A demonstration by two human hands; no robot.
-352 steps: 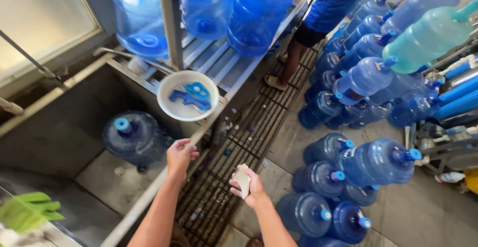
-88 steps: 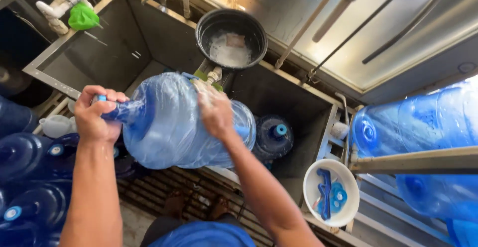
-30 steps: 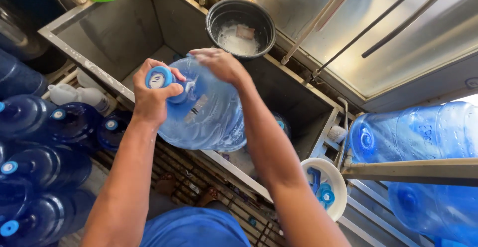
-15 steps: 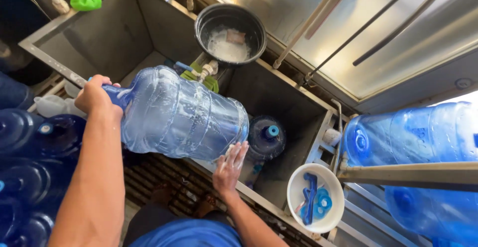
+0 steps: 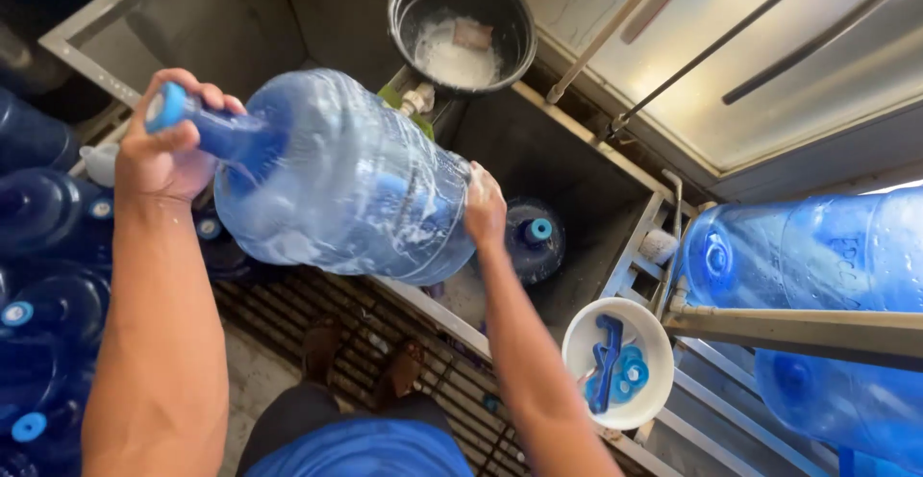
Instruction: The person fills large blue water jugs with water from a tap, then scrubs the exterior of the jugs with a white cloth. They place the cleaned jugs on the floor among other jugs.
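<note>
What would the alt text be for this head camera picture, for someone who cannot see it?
A person holds a big blue water jug sideways over a steel sink, left hand gripping its neck, right hand on its base. A black bucket of white suds sits behind; more blue jugs crowd the left.

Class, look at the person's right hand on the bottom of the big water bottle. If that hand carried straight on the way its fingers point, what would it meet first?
The right hand points up-frame, along the bottle. Next in that line comes the black bucket, though depth is unclear, so the hand might pass below it.
</note>
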